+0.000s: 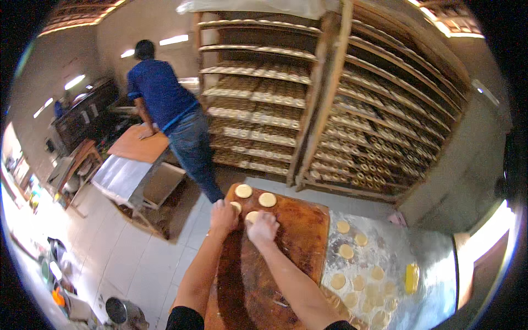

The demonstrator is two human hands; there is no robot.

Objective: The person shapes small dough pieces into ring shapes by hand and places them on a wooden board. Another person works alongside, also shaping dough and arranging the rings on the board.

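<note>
A reddish-brown wooden board (297, 231) lies in front of me with several pale, flat dough rounds at its far end. Two of them, one dough round (243, 191) at the far left corner and another (267, 199) beside it, lie untouched. My left hand (222, 218) is at the board's left edge, its fingers closed at the side of a third dough round (236, 207). Flour whitens my right hand (263, 228), whose bent fingers hold the near side of a further dough round (252, 216). The fingers partly cover both of these rounds.
To the right, a floured metal table (407, 236) carries several dough rounds (346, 251) and a yellow block-shaped object (411, 278). Tall wooden racks (324, 99) full of ring-shaped pieces stand ahead. At left, a person in blue (159, 82) leans over an orange-topped table (137, 144). A metal pot (124, 312) stands lower left.
</note>
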